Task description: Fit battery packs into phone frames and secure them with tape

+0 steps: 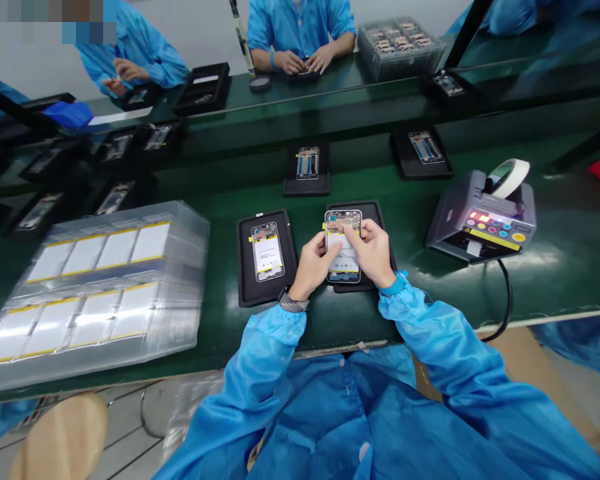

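Observation:
Between my two hands is an opened phone (pixel 344 263), its circuit board at the top and a white battery below. My left hand (pixel 314 265) grips its left edge, the thumb lying on the battery. My right hand (pixel 373 250) holds the right edge, its thumb pressed near the seam between board and battery. Under the phone and partly covered by it is a black tray (pixel 374 212). Left of my hands, a second opened phone (pixel 269 253) with a white battery lies in another black tray (pixel 245 280).
Clear plastic trays (pixel 180 267) of white batteries are stacked at left. A tape dispenser (pixel 480 217) with lit digits stands at right, its cable over the front edge. More phones (pixel 308 163) in black trays lie behind. Co-workers (pixel 300 30) sit across the bench.

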Available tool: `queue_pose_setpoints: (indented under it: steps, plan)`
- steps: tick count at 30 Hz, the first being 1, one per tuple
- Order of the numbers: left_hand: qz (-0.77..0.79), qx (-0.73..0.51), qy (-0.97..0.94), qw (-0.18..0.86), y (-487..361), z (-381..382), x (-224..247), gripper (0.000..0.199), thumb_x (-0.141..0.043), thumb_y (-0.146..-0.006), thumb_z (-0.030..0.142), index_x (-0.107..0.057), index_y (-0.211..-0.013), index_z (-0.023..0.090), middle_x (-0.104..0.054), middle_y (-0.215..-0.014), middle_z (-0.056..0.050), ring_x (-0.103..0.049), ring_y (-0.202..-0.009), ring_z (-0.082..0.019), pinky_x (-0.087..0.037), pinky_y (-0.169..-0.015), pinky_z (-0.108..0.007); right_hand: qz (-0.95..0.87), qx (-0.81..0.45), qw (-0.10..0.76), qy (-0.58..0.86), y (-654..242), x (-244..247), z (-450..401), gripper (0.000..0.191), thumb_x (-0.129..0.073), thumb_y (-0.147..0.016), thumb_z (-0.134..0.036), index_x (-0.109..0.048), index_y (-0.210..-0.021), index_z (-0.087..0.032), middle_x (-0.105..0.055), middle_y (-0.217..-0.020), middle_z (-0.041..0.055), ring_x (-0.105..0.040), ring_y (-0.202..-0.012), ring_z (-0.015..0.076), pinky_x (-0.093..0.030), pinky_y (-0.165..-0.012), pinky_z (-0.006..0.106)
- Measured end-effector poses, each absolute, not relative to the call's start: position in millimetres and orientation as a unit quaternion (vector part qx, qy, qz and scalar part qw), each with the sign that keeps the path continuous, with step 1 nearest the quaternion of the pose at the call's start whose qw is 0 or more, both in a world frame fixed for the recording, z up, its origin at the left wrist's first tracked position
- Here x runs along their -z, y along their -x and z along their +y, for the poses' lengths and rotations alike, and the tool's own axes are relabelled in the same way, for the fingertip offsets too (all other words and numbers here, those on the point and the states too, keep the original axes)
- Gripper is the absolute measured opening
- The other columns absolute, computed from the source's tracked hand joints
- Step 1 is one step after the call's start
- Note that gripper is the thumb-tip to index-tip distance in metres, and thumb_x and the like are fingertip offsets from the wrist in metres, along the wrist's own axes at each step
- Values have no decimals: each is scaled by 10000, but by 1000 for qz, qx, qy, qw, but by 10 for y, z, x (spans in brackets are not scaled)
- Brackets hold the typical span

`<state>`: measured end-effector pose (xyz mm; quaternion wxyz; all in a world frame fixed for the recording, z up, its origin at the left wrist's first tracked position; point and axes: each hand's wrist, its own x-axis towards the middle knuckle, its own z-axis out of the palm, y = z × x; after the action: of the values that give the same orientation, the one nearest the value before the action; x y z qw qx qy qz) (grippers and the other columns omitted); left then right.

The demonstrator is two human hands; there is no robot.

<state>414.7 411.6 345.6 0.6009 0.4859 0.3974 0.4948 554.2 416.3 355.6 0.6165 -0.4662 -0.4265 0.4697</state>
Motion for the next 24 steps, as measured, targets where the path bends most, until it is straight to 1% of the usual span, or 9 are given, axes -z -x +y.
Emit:
queue_pose_setpoints:
  steps: [2,4,8,12,15,18,21,24]
  plan:
    - [378,-456,-497,634,-4123,4126,-3461,452,-828,-778,433,-691,-1092,138,-760,-1083,-102,-718,-945,-219,-576,-879,-339,-410,-463,628,473,-5582,-3560,4205,472,-816,-747,-629,-596,-842,-222,-739,-826,26,-699,-727,190,-577,-655,301]
    - [370,-440,-508,642,-4118,4121,-3477,442,-834,-768,444,-687,-1047,135,-763,-1042,-102,-724,-902,-216,-582,-866,-350,-399,-475,628,469,-5615,-3569,4235,489,-825,-730,-634,-608,-866,-218,-743,-830,28,-707,-740,198,-589,-673,313]
    - [374,-449,-517,625,-4152,4077,-3522,406,-833,-767,438,-689,-999,138,-762,-988,-99,-729,-858,-210,-580,-819,-333,-393,-498,630,448,-5638,-3582,4240,508,-849,-714,-608,-625,-906,-195,-748,-834,33,-713,-732,190,-593,-691,313]
    - [372,-455,-500,637,-4199,4067,-3530,422,-858,-728,438,-698,-975,136,-767,-973,-106,-734,-850,-212,-579,-796,-320,-378,-501,636,450,-5609,-3571,4262,549,-851,-681,-639,-620,-895,-189,-749,-835,40,-710,-720,187,-587,-674,307]
    - [374,-460,-466,657,-4210,4078,-3512,487,-888,-676,454,-707,-989,128,-774,-990,-119,-740,-856,-226,-589,-809,-346,-376,-504,620,470,-5602,-3583,4290,583,-857,-636,-662,-624,-883,-188,-737,-777,28,-687,-661,172,-573,-630,288]
    - [382,-472,-428,670,-4186,4090,-3491,539,-911,-652,435,-717,-1046,122,-773,-1055,-141,-745,-921,-255,-594,-857,-388,-393,-462,606,515,-5740,-3637,4197,556,-823,-670,-667,-633,-875,-187,-712,-707,15,-643,-592,145,-509,-519,235]
    - [393,-487,-393,674,-4140,4111,-3470,557,-912,-659,424,-717,-1082,118,-768,-1100,-149,-742,-979,-274,-589,-905,-416,-402,-404,598,564,-6097,-3696,3875,461,-798,-737,-592,-650,-858,-173,-714,-702,29,-603,-530,118,-443,-453,205]
    - [400,-499,-360,679,-4109,4128,-3465,553,-919,-647,413,-717,-1065,112,-768,-1099,-149,-738,-1013,-288,-586,-931,-432,-339,-324,617,632,-6594,-3716,3449,408,-812,-725,-519,-671,-829,-150,-703,-656,45,-570,-466,107,-426,-435,202]
